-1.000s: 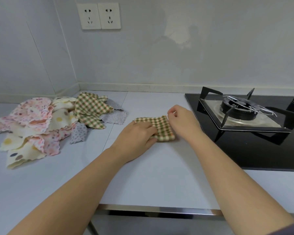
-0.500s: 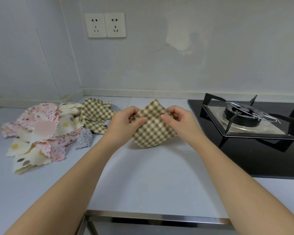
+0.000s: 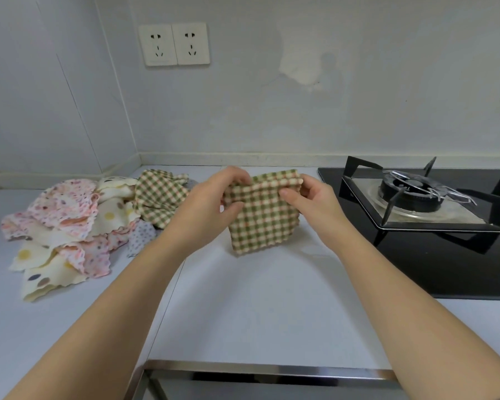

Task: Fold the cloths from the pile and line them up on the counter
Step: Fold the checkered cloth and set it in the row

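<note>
The white counter lies bare from the metal strip along its front edge back towards the wall, and this stretch runs between the two forearms. On the right, the black glass gas hob with its burner bounds that room. On the left sits the pile of cloths, floral, dotted and cream pieces heaped loosely, with a green checked cloth on its far right side.

Between pile and hob, the folded green checked cloth hangs from both hands. The left hand pinches its upper left corner, thumb in front. The right hand pinches the upper right corner the same way. The top edge is stretched between them and bunched a little. The lower hem hangs close over the counter, but I cannot tell whether it touches. A double wall socket sits above the pile's corner.
</note>
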`<state>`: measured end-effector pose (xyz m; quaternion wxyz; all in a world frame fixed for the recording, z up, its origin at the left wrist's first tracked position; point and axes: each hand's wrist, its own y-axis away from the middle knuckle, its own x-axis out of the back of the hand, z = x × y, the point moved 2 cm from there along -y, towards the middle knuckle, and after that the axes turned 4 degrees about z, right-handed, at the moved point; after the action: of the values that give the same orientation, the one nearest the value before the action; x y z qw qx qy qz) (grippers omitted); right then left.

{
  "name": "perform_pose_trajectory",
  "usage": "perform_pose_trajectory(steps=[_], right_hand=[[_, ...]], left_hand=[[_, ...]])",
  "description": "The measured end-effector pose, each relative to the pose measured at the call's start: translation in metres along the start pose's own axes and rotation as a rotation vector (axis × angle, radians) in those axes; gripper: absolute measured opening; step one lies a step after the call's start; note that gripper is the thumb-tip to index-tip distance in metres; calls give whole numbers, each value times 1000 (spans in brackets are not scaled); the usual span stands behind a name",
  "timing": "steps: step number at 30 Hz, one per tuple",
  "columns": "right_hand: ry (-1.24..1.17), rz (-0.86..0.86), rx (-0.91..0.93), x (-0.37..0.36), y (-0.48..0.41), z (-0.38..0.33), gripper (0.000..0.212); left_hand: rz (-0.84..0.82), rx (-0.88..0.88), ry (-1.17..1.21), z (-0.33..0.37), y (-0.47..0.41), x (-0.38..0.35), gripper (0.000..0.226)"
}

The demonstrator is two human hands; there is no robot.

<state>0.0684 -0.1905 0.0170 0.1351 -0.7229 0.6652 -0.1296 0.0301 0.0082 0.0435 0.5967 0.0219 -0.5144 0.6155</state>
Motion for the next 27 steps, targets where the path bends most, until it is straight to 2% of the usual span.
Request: perform_pose_trajectory(steps=[3, 7, 11, 14, 16, 18, 22, 27], right_hand=[[24, 34, 31, 1, 1, -3, 5], [71, 19, 60, 1, 2, -6, 5], [84, 4, 88, -1, 4, -9, 7], [76, -2, 122, -2, 4, -11, 23], [94, -29, 156, -2, 4, -11, 40], [110, -58, 168, -2, 5, -11, 47], [244, -98, 190, -3, 5, -11, 36], [344, -105, 194, -5, 7, -11, 20]], left_hand=[[-97, 35, -30, 4, -2, -1, 31], [-205, 145, -22, 9, -5, 3, 32], [-281, 207, -61, 9, -4, 5, 15], [-317, 225, -127, 10, -3, 1, 10], [-279, 211, -161, 9, -3, 2, 10], [-241, 210, -178, 7, -4, 6, 6], [-225, 179, -244, 4, -5, 14, 20], [-226, 123, -285, 2, -7, 19, 22]])
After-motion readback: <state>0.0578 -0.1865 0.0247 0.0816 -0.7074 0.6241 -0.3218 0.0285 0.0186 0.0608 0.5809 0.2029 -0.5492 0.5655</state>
